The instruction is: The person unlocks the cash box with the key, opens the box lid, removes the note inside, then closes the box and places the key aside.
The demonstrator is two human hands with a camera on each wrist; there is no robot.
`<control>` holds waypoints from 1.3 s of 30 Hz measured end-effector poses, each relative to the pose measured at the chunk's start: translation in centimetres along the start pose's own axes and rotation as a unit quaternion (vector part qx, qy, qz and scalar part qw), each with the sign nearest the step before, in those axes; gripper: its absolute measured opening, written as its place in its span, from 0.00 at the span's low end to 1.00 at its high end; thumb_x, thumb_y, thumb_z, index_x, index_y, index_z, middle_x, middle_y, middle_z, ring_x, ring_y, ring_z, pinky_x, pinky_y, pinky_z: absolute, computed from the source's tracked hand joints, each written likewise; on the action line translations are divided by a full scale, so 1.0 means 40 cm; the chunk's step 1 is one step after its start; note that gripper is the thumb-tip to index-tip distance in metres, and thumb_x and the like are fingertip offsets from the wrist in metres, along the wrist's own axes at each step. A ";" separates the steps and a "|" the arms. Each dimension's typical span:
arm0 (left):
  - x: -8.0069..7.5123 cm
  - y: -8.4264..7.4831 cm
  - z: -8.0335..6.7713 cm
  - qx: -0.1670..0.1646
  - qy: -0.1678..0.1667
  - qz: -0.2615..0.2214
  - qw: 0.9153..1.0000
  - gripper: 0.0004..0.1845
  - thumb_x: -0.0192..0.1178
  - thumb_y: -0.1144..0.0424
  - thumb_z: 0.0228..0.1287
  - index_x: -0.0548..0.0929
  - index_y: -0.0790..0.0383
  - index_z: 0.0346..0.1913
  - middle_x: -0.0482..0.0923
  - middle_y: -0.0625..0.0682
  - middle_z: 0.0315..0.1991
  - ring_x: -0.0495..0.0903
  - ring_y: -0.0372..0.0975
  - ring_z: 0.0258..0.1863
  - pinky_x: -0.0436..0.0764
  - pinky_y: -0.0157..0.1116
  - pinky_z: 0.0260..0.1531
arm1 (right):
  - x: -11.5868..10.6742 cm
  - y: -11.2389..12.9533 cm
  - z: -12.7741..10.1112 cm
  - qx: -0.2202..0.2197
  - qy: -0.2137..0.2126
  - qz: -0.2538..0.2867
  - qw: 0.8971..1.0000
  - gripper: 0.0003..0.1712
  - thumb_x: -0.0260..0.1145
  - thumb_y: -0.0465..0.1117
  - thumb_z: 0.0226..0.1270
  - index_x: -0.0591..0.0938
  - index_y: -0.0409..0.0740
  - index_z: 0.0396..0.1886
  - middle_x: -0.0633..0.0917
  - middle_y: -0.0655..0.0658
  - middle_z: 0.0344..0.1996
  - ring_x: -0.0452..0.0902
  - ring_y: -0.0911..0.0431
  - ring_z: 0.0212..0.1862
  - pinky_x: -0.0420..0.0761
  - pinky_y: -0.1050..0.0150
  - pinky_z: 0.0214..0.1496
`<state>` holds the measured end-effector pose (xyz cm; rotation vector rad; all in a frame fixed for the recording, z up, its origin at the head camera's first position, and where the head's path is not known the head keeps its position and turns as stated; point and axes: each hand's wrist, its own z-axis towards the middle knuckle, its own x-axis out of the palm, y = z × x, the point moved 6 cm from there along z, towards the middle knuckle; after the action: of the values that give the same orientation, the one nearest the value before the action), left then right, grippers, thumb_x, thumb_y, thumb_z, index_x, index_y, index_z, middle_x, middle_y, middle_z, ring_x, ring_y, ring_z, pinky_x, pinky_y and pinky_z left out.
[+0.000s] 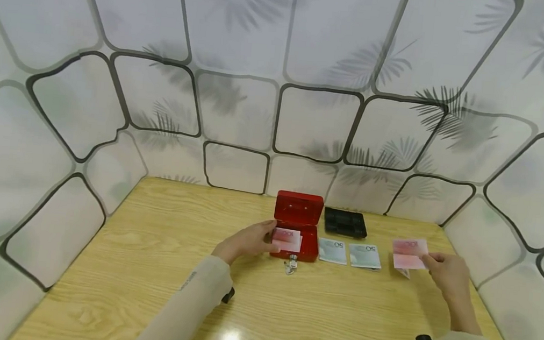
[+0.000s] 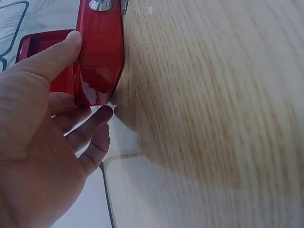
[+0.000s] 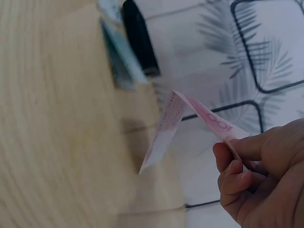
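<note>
A red cash box (image 1: 311,243) stands with its lid raised, and pink 100 banknotes (image 1: 287,238) lie inside it. My left hand (image 1: 257,239) grips the box at its left side; in the left wrist view, the thumb lies on the box rim and the fingers reach round the side wall (image 2: 99,61). Keys (image 1: 290,266) hang at the lock in front. To the right, my right hand (image 1: 449,274) pinches a folded pink 100 banknote (image 1: 409,252) by its edge, above the table. In the right wrist view, the banknote (image 3: 164,128) hangs half unfolded between thumb and forefinger.
Two folded green 50 banknotes, a left one (image 1: 333,251) and a right one (image 1: 365,256), lie right of the box. A black tray (image 1: 345,222) sits behind them. Patterned walls (image 1: 238,107) enclose the wooden table (image 1: 147,267) at the back and sides.
</note>
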<state>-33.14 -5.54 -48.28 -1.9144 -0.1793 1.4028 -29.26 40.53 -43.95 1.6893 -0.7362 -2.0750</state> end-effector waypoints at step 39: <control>0.003 0.002 0.002 -0.014 0.004 0.007 1.000 0.44 0.64 0.48 0.74 0.55 0.63 0.82 0.52 0.57 0.82 0.53 0.51 0.80 0.57 0.48 0.77 | 0.110 -0.094 0.039 0.040 0.050 -0.038 0.997 0.24 0.66 0.43 0.73 0.83 0.21 0.50 0.83 0.21 0.49 0.77 0.24 0.52 0.80 0.37 0.48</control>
<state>-33.20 -5.50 -48.44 -1.9478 -0.1825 1.4074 -31.57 41.23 -49.45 1.8776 -0.7441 -2.0194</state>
